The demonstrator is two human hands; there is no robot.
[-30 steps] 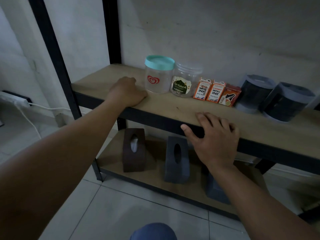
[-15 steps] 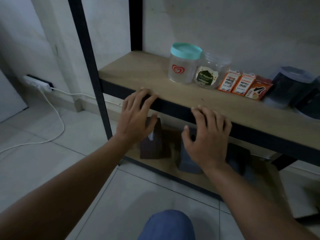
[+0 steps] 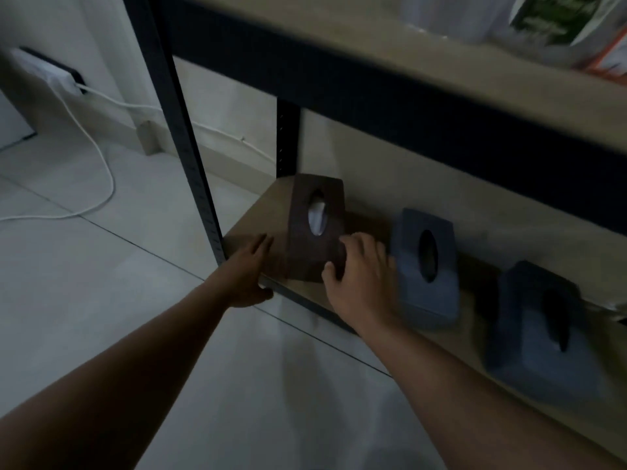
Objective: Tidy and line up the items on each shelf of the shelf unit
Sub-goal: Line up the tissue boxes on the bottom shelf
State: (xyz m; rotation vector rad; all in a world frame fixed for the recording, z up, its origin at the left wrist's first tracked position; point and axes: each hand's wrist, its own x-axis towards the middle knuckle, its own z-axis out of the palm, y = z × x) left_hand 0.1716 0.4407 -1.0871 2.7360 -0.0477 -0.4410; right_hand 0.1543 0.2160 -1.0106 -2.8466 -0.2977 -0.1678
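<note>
Both hands are now down at the bottom shelf [image 3: 258,212], off the upper shelf edge; three tissue boxes are sitting on it, the brown box [image 3: 315,228] leftmost; the right hand [image 3: 359,279] is grasping its right corner; the left hand [image 3: 247,269], fingers straight, is lying just beside it

The jars [image 3: 556,18] on the upper shelf [image 3: 441,72] are running out of the top edge — blurred, labels not readable. The right hand [image 3: 359,279] is covering the near right corner of the brown tissue box [image 3: 315,232]. The darkest box [image 3: 539,334] is smearing into blur — its edges are not clear.
</note>
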